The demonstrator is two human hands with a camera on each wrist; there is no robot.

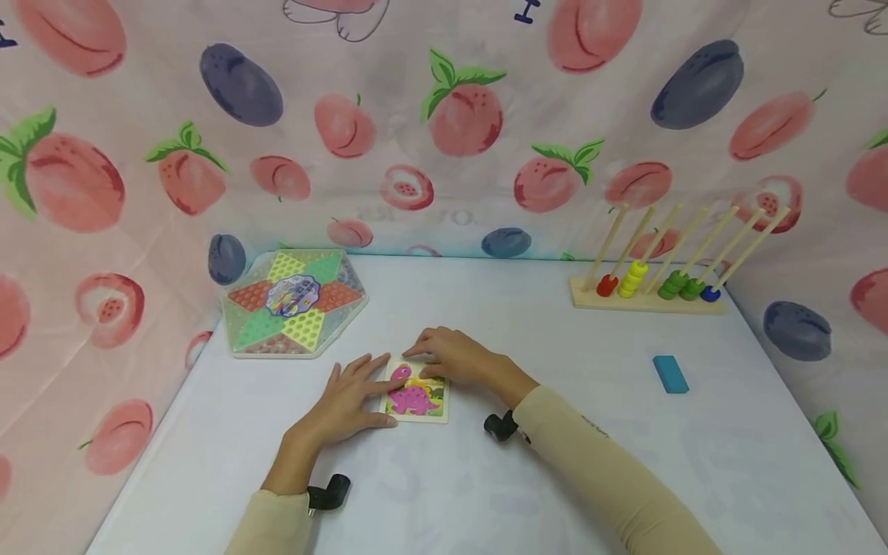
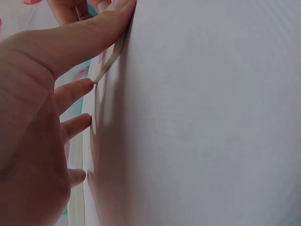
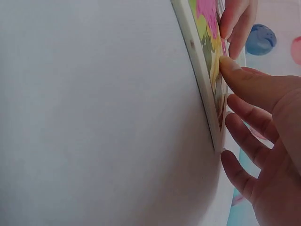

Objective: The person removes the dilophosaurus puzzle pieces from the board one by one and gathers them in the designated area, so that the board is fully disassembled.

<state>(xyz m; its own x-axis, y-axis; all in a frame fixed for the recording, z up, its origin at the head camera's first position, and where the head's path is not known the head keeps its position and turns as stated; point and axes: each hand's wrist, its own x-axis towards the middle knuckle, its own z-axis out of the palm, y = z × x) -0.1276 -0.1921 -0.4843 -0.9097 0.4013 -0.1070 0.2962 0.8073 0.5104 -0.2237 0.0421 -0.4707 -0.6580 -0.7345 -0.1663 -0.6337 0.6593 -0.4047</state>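
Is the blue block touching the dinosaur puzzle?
No, the blue block lies apart on the white table, right of the dinosaur puzzle.

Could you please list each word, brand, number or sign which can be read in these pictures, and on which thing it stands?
"I", or a tipped "H": dark blue letter on the fruit-print cloth, top of the head view.
Pale letters low on the cloth: too faint to read.
Label on the game box: too blurred.
Print on the right sleeve: too small.
Dinosaur picture: no text visible.
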